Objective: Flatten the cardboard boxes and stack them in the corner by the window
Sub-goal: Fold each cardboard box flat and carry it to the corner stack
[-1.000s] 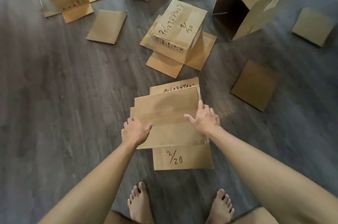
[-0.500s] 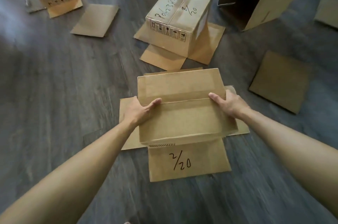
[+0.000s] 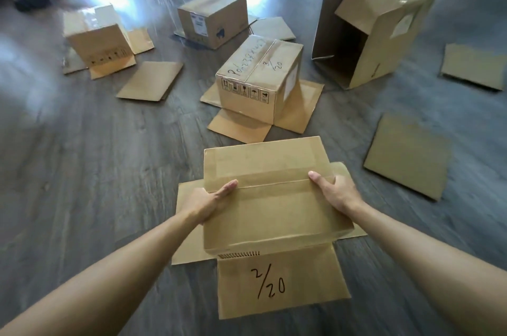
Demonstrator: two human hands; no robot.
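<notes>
Early in the task, by the look of things. Four boxes standing whole on the floor (image 3: 82, 184): marked box (image 3: 259, 83) just ahead, labelled box (image 3: 214, 21) behind it, left box (image 3: 94, 39) on splayed flaps, tall box (image 3: 370, 31) open-sided at right. No stack or window corner in view, only glare on the far planks.

Near box (image 3: 274, 198) in front, being worked on, flaps spread flat on every side, front flap (image 3: 279, 285) inked "2/20". Left hand (image 3: 211, 201) gripping its left edge, thumb over the top panel; right hand (image 3: 336, 193) gripping the right edge likewise. Body apparently not yet collapsed.

Plain brown corrugated board throughout, matte, sharp-creased, fluting showing at the near edge. Loose flat sheets (image 3: 408, 156) scattered about. Dark, smooth, wood-grain flooring.
</notes>
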